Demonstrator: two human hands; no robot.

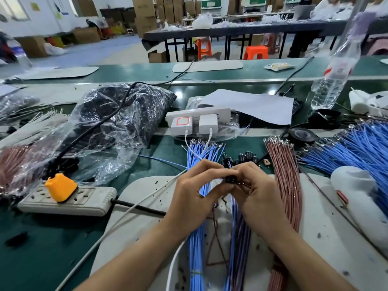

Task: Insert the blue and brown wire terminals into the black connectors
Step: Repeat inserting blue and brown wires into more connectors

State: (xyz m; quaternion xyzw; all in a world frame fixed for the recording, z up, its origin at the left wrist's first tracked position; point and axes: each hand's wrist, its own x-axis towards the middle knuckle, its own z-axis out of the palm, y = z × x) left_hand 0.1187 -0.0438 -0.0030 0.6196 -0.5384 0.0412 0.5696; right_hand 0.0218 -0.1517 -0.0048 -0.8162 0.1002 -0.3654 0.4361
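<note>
Plastic wrap at the far left covers a wrapped bundle of brown wire; beside it a strip carries an orange plug, with a crinkled bag behind; a white cable runs across the mat towards the middle. Next come the blue wires, laid lengthwise under the left hand, whose fingers are curled and pinch at the connector; the right hand meets it from the other side, thumb and fingers closed on the same black part, held just above the mat (which hand feeds the wire I cannot tell; the fingers hide it). Spare connectors lie just beyond the knuckles; the brown wires lie to the right, and a blue heap farther right.

The likely trouble is a terminal pushed in at an angle or turned the wrong way, which would bend it or leave it unlatched; with the entry hidden by fingertips, blue and brown could also go into the wrong cavities; the white cable near the left wrist may snag and drag the loose blue wires.
</note>
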